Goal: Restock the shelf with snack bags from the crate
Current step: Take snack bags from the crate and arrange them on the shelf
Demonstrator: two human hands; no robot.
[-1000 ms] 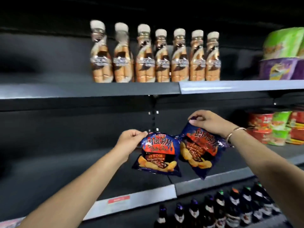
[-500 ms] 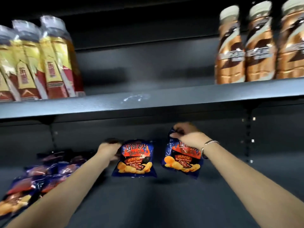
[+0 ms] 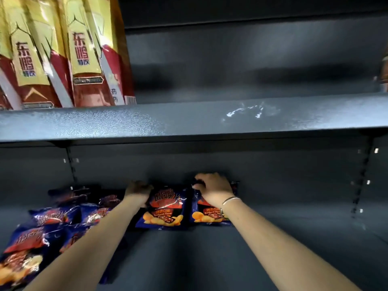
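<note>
The head view shows a dark grey lower shelf [image 3: 189, 259] deep inside a store rack, with both bare arms reaching to its back. The left hand [image 3: 138, 189] sits at the top left corner of one blue snack bag [image 3: 162, 208]; the hand is in shadow, its fingers appear curled over the bag's upper edge, and the exact grip cannot be told. This bag stands at the rear of the shelf with its printed face toward the camera, its bottom edge on the shelf floor. The right hand [image 3: 213, 189] lies over the top of a second blue snack bag [image 3: 206, 214], with the fingers bent and spread, pressing down on the bag's upper edge; a thin bracelet [image 3: 230, 200] circles the wrist. The second bag stands just beside the first, on its right, and the two nearly touch. To the left, a group of similar blue bags [image 3: 52, 223] lies in overlapping rows from the shelf's back toward the near left corner, partly hidden by the left forearm. Above, an upper shelf [image 3: 189, 118] runs across the frame, with a white scuff on its surface. Yellow and red bottles [image 3: 69, 51] stand on the left end of that shelf. A slotted upright [image 3: 360, 181] runs down the back panel on the right.
</note>
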